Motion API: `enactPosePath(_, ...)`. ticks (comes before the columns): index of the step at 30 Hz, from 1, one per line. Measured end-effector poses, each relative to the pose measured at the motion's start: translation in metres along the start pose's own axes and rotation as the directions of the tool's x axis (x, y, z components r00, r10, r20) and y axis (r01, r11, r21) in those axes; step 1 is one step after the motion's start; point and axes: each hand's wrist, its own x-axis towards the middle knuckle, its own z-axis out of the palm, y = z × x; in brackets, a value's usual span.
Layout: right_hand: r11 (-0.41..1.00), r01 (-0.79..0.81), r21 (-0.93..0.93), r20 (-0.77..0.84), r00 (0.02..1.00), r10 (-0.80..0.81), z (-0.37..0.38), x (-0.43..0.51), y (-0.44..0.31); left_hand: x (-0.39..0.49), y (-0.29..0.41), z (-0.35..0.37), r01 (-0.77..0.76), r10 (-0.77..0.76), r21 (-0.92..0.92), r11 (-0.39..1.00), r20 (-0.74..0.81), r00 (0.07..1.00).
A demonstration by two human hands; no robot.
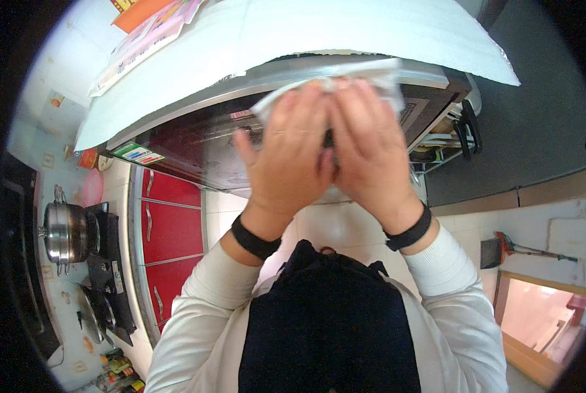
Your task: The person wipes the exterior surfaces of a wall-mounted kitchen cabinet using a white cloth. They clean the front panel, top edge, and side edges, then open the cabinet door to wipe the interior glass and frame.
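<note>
My left hand (290, 147) and my right hand (366, 142) are side by side, fingers pointing away from me. Both hold a white cloth or paper wipe (390, 76), which spreads out beyond the fingertips and past the right hand. Some blur covers the fingers, and whether the wipe touches the surface behind it I cannot tell. Just behind the hands is a cabinet-like appliance with a dark glossy front (195, 130) and a metal strip (175, 110) along its upper edge. A green and white label (138, 153) sticks to its left corner.
A pale foam-like sheet (352, 29) covers the appliance's top, with a pink package (145, 51) on it. Right stand a wire rack (438, 150) and a dark grey panel (524, 127). Left are red drawers (172, 228) and a steel pot (66, 232) on a gas stove (106, 275).
</note>
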Motion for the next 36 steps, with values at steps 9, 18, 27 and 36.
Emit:
enactPosePath(9, 0.961, 0.088, -0.263, 0.009, 0.996, -0.089, 0.005, 0.022, -0.015, -0.006, -0.013, -0.005, 0.105, -0.106, -0.055, 0.993, -0.027, 0.994)
enactPosePath(18, 0.95, -0.173, -0.26, -0.066, 0.985, 0.162, -0.031, -0.026, 0.035, 0.036, 0.057, 0.019, -0.138, 0.142, 0.052, 0.989, -0.072, 0.987)
enactPosePath(27, 0.982, -0.1, -0.162, -0.057, 0.994, 0.091, 0.015, 0.008, -0.034, -0.006, -0.02, -0.007, -0.035, 0.037, 0.107, 0.994, -0.015, 0.999)
enactPosePath(36, 0.97, -0.02, -0.243, 0.055, 0.998, 0.035, 0.006, 0.023, -0.048, -0.012, -0.044, -0.026, -0.011, 0.013, -0.042, 0.999, 0.046, 0.999)
